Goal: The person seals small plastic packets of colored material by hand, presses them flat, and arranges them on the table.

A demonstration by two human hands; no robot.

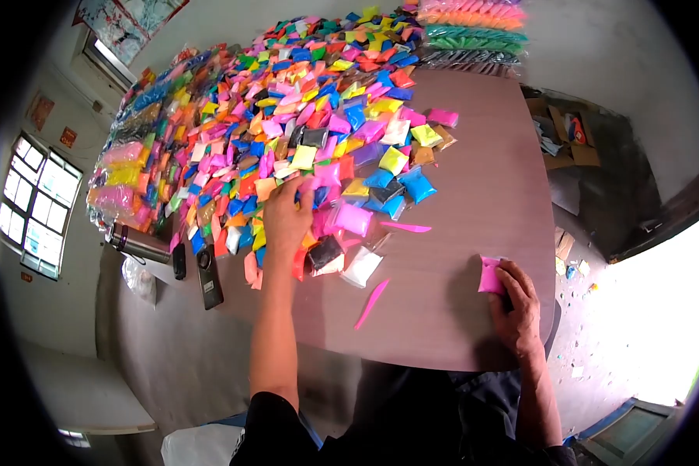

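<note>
My right hand (516, 304) grips a small pink packet (491, 276) between thumb and fingers, near the table's right front edge. My left hand (289, 211) reaches into a large heap of small coloured packets (276, 101); its fingers point down with the thumb apart, and the fingertips are partly hidden among the packets. Just beside it lies a pink packet (328, 174). Closer to me are a larger pink packet (352, 219), a black packet (325, 252) and a white packet (362, 267). Two thin pink plastic knives lie on the table, one knife (405, 227) behind the other knife (372, 304).
The brown table (474, 186) ends just before my body. On its left are a metal flask (140, 242) and a dark phone-like device (209, 277). Bagged coloured bundles (474, 35) are stacked at the far edge. A cardboard box (579, 140) stands beyond the right side.
</note>
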